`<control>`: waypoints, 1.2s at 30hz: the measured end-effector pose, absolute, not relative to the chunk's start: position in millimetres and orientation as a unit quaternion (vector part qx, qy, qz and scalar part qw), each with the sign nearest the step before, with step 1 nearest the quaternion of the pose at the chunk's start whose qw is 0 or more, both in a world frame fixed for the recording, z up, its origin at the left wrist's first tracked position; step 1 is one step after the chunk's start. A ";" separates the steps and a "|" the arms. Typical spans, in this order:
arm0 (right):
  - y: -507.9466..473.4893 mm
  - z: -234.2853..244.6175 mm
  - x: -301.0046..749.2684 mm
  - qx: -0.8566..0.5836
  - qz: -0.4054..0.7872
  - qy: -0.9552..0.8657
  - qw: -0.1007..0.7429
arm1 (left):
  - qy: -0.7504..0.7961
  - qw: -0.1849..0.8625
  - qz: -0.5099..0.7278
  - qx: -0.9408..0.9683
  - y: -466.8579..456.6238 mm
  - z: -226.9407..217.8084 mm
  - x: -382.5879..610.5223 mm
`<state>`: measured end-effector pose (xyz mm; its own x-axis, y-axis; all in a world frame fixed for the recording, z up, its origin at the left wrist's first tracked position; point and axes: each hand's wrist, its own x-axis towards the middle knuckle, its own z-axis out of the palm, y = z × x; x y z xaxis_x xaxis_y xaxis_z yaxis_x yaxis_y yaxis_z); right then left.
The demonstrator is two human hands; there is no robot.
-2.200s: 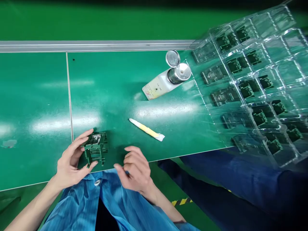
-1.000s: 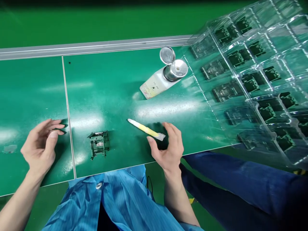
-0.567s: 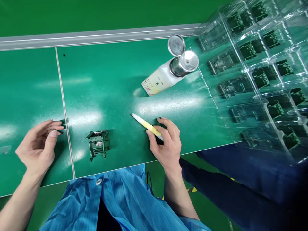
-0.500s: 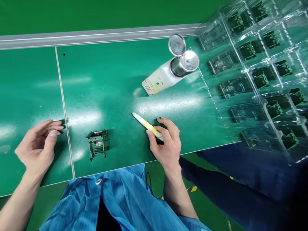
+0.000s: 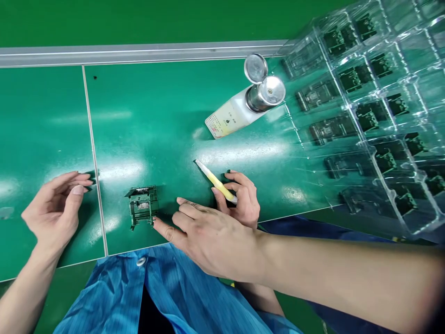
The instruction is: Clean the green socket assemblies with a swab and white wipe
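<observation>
My right hand (image 5: 243, 199) rests at the front of the green table, its fingers and thumb around the lower end of a slim yellow-and-white pen (image 5: 217, 183). The pen's dark tip points to the upper left, at the tabletop. On the left, my left hand (image 5: 55, 204) lies with loosely bent fingers apart and nothing in them. Between my hands stands a small dark green circuit-board assembly (image 5: 143, 206). From the right, another person's hand (image 5: 212, 236) reaches across my right wrist, a fingertip at the assembly's lower right edge; whether it touches cannot be made out.
A white bottle (image 5: 231, 113) with a metal pump top and raised lid stands behind the pen. Stacked clear plastic trays (image 5: 361, 125) with several board assemblies rise on the right. A metal rail (image 5: 156, 52) runs along the table's far edge.
Another person's arm has come in from the right, over my right wrist, up to the circuit-board assembly. The pen has turned slightly in my right hand; my left hand has stayed put.
</observation>
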<state>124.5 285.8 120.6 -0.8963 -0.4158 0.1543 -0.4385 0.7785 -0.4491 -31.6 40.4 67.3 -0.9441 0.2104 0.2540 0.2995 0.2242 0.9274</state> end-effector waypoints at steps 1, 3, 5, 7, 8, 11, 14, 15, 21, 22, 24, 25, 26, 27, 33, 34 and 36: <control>283.8 119.2 122.1 0.228 0.241 -0.943 0.026 | -0.781 0.036 -0.601 -0.166 40.2 67.3 -31.7; 281.1 113.3 121.6 0.232 0.236 -0.943 0.032 | -0.783 0.034 -0.598 -0.168 39.8 67.7 -31.7; 280.9 104.2 126.6 0.165 0.251 -0.950 0.088 | -0.786 0.027 -0.595 -0.162 39.3 68.2 -31.5; 283.9 91.6 135.0 0.014 0.272 -0.945 0.184 | -0.790 0.028 -0.592 -0.158 39.0 68.3 -31.4; 286.5 84.3 139.5 -0.069 0.271 -0.932 0.229 | -0.792 0.028 -0.590 -0.156 38.9 68.2 -31.3; 297.1 62.7 150.6 -0.218 0.231 -0.907 0.278 | -0.792 0.030 -0.589 -0.155 39.0 67.8 -31.2; 307.3 48.5 155.9 -0.234 0.196 -0.913 0.270 | -0.791 0.033 -0.591 -0.158 39.6 67.8 -31.1; 310.0 46.2 156.7 -0.214 0.187 -0.921 0.267 | -0.790 0.034 -0.592 -0.159 40.0 67.9 -31.0; 317.0 43.7 158.1 -0.167 0.174 -0.933 0.265 | -0.786 0.035 -0.594 -0.170 41.6 68.8 -30.7; 317.2 43.7 158.3 -0.170 0.174 -0.934 0.264 | -0.788 0.036 -0.592 -0.167 41.8 69.0 -30.7; 317.1 43.6 158.3 -0.169 0.173 -0.934 0.263 | -0.794 0.033 -0.587 -0.153 42.1 69.4 -30.6; 316.8 43.6 158.0 -0.167 0.172 -0.934 0.264 | -0.797 0.033 -0.585 -0.146 42.1 69.5 -30.6; 316.2 43.7 157.6 -0.164 0.172 -0.935 0.264 | -0.800 0.034 -0.583 -0.141 42.0 69.5 -30.6; 315.4 44.0 157.1 -0.166 0.171 -0.934 0.265 | -0.801 0.033 -0.581 -0.140 41.9 69.6 -30.6; 305.3 51.6 155.9 -0.250 0.206 -0.909 0.263 | -0.797 0.021 -0.587 -0.142 40.6 70.0 -30.4; 302.9 54.5 155.6 -0.266 0.215 -0.904 0.257 | -0.796 0.023 -0.587 -0.145 40.5 69.8 -30.5; 296.7 62.4 152.9 -0.277 0.223 -0.900 0.252 | -0.791 0.034 -0.590 -0.158 40.5 68.8 -31.2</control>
